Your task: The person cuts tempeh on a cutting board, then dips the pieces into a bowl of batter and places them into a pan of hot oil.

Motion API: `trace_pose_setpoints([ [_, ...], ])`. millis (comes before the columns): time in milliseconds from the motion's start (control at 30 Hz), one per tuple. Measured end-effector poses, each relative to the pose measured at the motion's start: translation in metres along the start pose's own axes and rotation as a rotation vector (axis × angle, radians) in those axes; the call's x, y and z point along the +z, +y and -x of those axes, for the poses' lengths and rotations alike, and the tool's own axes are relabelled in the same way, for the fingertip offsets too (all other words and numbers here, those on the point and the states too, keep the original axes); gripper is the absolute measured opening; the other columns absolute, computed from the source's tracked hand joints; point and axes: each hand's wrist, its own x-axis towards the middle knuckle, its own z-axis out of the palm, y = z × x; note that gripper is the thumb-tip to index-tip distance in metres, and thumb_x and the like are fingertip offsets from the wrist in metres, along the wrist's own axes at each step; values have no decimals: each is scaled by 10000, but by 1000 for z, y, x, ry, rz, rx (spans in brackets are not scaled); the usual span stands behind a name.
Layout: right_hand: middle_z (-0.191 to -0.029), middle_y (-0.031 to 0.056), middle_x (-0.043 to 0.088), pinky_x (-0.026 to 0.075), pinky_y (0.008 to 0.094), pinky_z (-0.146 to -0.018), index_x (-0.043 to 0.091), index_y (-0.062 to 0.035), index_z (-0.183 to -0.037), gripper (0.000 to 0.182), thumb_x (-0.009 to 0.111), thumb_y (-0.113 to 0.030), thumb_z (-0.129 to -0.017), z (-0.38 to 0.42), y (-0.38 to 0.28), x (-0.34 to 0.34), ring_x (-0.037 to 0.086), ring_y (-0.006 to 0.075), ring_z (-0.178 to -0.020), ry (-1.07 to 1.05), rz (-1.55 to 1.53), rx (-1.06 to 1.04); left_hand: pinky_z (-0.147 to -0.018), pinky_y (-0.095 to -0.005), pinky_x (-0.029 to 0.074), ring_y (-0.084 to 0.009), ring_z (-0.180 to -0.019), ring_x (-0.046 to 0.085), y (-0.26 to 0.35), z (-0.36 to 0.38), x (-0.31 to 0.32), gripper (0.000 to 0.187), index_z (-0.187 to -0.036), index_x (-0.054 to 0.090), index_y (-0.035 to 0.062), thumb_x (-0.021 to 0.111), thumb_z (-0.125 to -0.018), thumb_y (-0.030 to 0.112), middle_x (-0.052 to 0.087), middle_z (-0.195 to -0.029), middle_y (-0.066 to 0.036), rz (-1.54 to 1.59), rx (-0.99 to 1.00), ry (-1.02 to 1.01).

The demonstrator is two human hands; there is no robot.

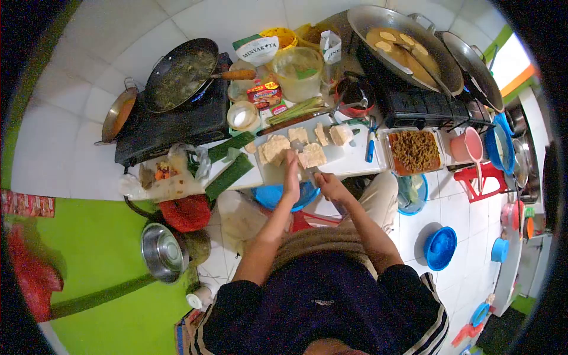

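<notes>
My right hand (pixel 333 186) is closed around the handle of a knife (pixel 310 174), whose blade lies at the near edge of a pale block (pixel 312 155). Beside the blade, my left hand (pixel 291 177) is held upright with fingers stretched and together, its fingertips touching or very near the pale pieces (pixel 274 150). These pieces rest on a white cutting board (pixel 271 174). Further back on the board are a smaller block (pixel 297 135), a thin slice (pixel 321 134) and another block (pixel 341 135).
A wok (pixel 180 77) stands on the left stove; a larger pan with liquid (pixel 408 47) sits on the right stove. A tray of brown food (pixel 415 151) is right of the board, green leaves (pixel 229 176) left. Below are a blue basin (pixel 287 196) and metal bowl (pixel 164 252).
</notes>
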Motion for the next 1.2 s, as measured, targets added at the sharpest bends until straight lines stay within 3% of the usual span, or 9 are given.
trace_pose_setpoints([
  [33,-516,-2,439,334,254,-366,496,-71,-745,430,447,-437,-964,7,-12,-4,404,98,-371,-50,-78,6,-1152,-364,38,-238,-1430,43,3,2,0,683,-1469,125,31,372,-967,423,81,-1546,-118,49,-25,4],
  [133,-519,-3,461,378,261,-355,500,-79,-759,492,444,-536,-935,4,-8,-9,426,89,-371,-147,-318,104,-1154,-373,61,-252,-1431,67,11,7,3,698,-1468,151,32,386,-963,451,116,-1545,-128,135,-108,59],
  [333,-502,-27,422,351,248,-331,473,-93,-733,487,448,-537,-932,15,-15,-16,355,82,-340,-364,-617,283,-1156,-409,80,-296,-1424,71,15,4,7,821,-1450,209,19,448,-895,575,125,-1539,-143,84,-202,247],
  [367,-500,-30,417,346,246,-328,471,-97,-730,490,442,-542,-932,15,-16,-17,342,81,-337,-374,-628,280,-1117,-406,193,-279,-1356,245,11,4,5,759,-1385,329,15,437,-895,585,292,-1460,-140,68,-123,275],
  [567,-499,-39,354,269,210,-304,447,-80,-728,544,350,-569,-946,25,-24,-6,303,59,-344,-420,-691,328,-916,-340,340,-214,-977,437,28,15,8,600,-1128,506,50,425,-895,597,492,-1070,-62,382,-366,206],
  [867,-490,-9,335,251,192,-233,461,-69,-772,565,333,-596,-934,41,-12,19,295,54,-307,-857,-1205,372,-1065,-481,301,-275,-1191,481,13,8,-24,582,-1237,517,89,376,-919,556,568,-1229,-114,918,-276,-464],
  [967,-474,-11,340,273,201,-226,456,-72,-752,582,348,-620,-915,44,-6,33,311,56,-301,-987,-1344,475,-1087,-530,269,-280,-1269,420,25,10,-11,533,-1249,519,100,405,-919,503,539,-1278,-107,672,-281,-95],
  [1167,-485,-2,370,297,216,-244,454,-76,-755,524,395,-567,-927,68,-23,11,344,70,-309,-814,-1073,349,-1098,-461,274,-273,-1322,357,89,-10,-5,606,-1337,440,93,380,-929,536,446,-1381,-114,619,-239,-97],
  [1200,-510,3,413,322,231,-275,484,-71,-765,526,417,-569,-921,68,-16,6,371,80,-333,-642,-897,315,-1095,-448,278,-273,-1326,351,90,-17,-20,609,-1344,433,88,385,-931,533,438,-1386,-125,440,-227,52],
])
